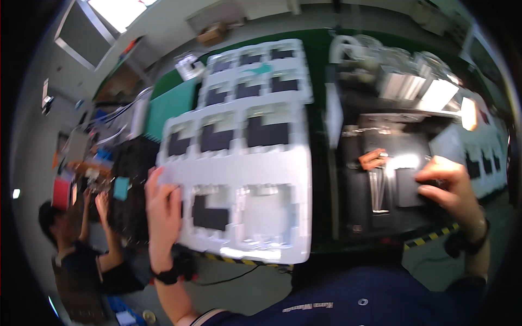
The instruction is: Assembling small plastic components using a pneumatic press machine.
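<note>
A white molded tray [234, 168] lies left of the middle, with black L-shaped pieces [210, 213] in several of its pockets. One near pocket [266, 214] at the right holds no black piece. My left hand [163, 209] is over the tray's left edge with bent, blurred fingers. Something dark shows beside those fingers, and whether they grip it is unclear. To the right, a dark metal fixture [356, 201] holds a flat black piece [406, 187]. At that piece's right edge, my right hand [451, 187] has its thumb and forefinger pinched close together.
An orange-copper clamp part [373, 159] sits on the fixture. Behind it stand shiny metal blocks [402, 84]. A second white tray [255, 70] lies farther back, and another tray [478, 152] is at the right. A co-worker [81, 244] sits at the left.
</note>
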A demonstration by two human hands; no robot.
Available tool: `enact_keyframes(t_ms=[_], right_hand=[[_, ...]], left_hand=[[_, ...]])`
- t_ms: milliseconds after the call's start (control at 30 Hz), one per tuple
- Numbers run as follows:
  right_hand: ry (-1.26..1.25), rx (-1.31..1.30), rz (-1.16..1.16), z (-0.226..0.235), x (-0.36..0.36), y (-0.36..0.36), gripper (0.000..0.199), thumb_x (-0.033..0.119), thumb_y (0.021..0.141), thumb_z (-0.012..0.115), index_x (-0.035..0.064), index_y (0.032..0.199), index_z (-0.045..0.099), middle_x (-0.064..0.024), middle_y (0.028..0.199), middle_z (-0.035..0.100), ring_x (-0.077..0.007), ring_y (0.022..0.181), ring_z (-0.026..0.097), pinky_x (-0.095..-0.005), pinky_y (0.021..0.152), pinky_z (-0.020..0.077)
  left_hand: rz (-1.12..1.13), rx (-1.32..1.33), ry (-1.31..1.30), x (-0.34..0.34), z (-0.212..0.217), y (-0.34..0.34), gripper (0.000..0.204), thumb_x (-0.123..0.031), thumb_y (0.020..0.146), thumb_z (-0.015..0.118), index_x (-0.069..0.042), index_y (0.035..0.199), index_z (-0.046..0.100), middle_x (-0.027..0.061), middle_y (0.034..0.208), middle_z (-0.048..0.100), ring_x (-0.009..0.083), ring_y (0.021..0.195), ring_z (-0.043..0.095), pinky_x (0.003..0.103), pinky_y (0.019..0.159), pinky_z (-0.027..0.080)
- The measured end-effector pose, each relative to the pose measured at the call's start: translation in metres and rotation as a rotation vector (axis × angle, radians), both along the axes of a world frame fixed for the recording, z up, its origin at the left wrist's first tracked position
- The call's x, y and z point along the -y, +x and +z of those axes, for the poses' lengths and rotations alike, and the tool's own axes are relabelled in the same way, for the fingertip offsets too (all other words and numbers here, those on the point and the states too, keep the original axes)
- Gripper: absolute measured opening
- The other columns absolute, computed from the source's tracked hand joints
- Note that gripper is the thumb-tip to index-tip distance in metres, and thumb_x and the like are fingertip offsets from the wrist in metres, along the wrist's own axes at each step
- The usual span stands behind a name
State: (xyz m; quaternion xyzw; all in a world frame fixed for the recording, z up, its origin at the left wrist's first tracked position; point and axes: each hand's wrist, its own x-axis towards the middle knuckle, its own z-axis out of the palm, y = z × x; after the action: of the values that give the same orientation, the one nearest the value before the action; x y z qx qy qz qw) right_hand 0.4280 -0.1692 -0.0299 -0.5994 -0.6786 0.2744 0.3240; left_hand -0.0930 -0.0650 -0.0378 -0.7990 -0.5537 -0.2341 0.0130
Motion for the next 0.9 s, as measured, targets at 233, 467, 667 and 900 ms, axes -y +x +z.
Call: enact_keyframes(t_ms=[233,467,667,900], right_hand=[[0.357,0.177,0.090,-0.021,-0.023,-0.030,0.015,0.016,0.079,0.078,0.0088,0.086,0.068,-0.0042,0.079,0.059,-0.0251,0.077,0.055,-0.0356,0.069,0.0460],[0.541,0.506,0.138,-0.021,-0.019,-0.036,0.025,0.013,0.075,0.077,0.0103,0.100,0.071,-0.0031,0.084,0.056,-0.0228,0.077,0.053,-0.0362,0.071,0.0427],[0.463,0.473,0.066,-0.019,-0.021,-0.040,0.033,0.013,0.072,0.076,0.0109,0.105,0.071,-0.0046,0.092,0.058,-0.0228,0.082,0.057,-0.0356,0.073,0.0442],[0.491,0.514,0.170,-0.018,-0.020,-0.033,0.046,0.010,0.070,0.078,0.0104,0.115,0.070,-0.0057,0.095,0.058,-0.0235,0.083,0.057,-0.0363,0.072,0.0438]], left_hand=[[0.039,-0.002,0.081,0.008,-0.010,-0.013,0.014,-0.002,0.094,0.055,0.006,0.083,0.057,0.0206,0.118,0.063,0.0394,0.118,0.058,0.043,0.097,0.044],[0.166,0.034,0.085,0.014,-0.017,-0.019,0.020,-0.007,0.099,0.054,0.010,0.090,0.060,0.0199,0.108,0.067,0.0298,0.094,0.066,0.035,0.083,0.050],[0.211,0.024,0.123,0.016,-0.022,-0.024,0.025,-0.008,0.100,0.054,0.012,0.086,0.060,0.0195,0.106,0.069,0.0242,0.085,0.066,0.031,0.074,0.052],[0.187,0.107,0.147,0.021,-0.017,-0.021,0.019,-0.007,0.099,0.056,0.009,0.093,0.063,0.0161,0.110,0.069,0.0213,0.083,0.065,0.032,0.076,0.053]])
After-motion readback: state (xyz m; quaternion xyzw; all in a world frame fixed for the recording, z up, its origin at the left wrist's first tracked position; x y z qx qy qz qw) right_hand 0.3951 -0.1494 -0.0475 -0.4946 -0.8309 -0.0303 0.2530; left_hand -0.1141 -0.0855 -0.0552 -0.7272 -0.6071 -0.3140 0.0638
